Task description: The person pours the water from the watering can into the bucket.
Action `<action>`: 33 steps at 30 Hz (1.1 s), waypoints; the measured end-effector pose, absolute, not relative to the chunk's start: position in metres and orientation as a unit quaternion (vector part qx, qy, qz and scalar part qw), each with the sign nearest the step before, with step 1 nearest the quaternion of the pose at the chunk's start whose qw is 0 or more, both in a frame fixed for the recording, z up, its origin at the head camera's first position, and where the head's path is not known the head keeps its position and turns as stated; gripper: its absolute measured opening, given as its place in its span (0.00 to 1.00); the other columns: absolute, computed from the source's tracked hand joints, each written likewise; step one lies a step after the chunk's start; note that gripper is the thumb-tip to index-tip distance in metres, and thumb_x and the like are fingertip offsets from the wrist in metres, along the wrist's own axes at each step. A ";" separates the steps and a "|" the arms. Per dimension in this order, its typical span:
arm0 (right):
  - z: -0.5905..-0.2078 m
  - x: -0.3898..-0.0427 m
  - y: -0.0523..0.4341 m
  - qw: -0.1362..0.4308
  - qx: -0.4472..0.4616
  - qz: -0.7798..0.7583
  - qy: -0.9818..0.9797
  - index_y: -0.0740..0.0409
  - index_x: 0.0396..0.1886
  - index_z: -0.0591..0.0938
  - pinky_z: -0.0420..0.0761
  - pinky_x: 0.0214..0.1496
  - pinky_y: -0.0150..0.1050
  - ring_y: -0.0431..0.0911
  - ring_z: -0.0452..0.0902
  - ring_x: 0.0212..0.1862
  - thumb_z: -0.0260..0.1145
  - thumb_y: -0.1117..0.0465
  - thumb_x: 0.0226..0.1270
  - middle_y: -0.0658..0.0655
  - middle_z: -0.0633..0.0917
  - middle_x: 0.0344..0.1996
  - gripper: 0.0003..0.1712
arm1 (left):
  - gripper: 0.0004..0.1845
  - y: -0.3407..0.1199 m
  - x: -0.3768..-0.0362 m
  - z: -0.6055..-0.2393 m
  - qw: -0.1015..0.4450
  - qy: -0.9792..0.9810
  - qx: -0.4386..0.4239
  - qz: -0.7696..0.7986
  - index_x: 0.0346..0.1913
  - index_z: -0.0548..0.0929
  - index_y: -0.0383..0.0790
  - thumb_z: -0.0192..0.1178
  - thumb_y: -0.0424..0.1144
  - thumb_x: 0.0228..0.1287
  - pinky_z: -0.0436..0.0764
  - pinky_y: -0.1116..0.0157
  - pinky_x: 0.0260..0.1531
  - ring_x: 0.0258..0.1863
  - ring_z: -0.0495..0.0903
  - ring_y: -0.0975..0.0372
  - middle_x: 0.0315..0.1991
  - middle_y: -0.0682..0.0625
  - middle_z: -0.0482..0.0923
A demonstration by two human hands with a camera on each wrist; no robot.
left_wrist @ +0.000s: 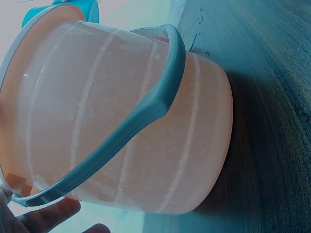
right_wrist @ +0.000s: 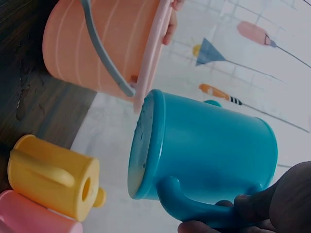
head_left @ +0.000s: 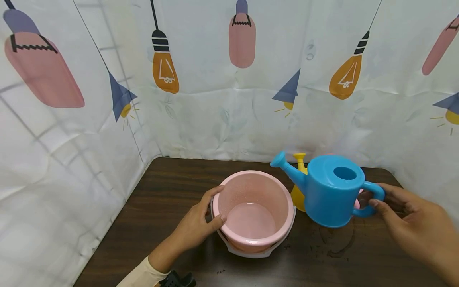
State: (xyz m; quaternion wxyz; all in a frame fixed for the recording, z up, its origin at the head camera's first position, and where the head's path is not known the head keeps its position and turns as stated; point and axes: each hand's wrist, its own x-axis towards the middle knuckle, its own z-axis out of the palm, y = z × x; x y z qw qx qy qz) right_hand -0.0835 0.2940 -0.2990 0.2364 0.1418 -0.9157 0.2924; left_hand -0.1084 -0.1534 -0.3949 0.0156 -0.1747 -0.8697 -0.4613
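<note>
A pink bucket (head_left: 251, 241) stands upright on the dark wooden table, its pale handle (left_wrist: 141, 114) lowered against the side. My left hand (head_left: 199, 221) grips the bucket's left rim, thumb on the near edge and fingers at the outside. To the right, my right hand (head_left: 416, 215) holds a blue watering can (head_left: 328, 195) by its loop handle. The can hangs above the table, nearly level, with its spout pointing left toward the bucket. In the right wrist view the can's wet-looking base (right_wrist: 143, 145) shows. A little liquid seems to lie at the bucket's bottom.
Behind the blue can stand a yellow watering can (right_wrist: 53, 174) and a pink one (right_wrist: 34, 216), both partly hidden in the head view. Wet marks (head_left: 338, 245) spot the table right of the bucket. A printed curtain (head_left: 215, 115) hangs behind the table.
</note>
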 end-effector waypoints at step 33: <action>-0.286 -0.082 0.279 0.236 0.169 0.242 -0.926 0.67 0.56 0.84 0.67 0.21 0.27 0.24 0.77 0.27 0.76 0.70 0.60 0.66 0.89 0.35 0.23 | 0.39 -0.155 -0.110 -0.397 0.013 -0.869 -0.172 -0.464 0.78 0.58 0.66 0.62 0.53 0.67 0.78 0.48 0.53 0.56 0.82 0.54 0.68 0.42 0.72</action>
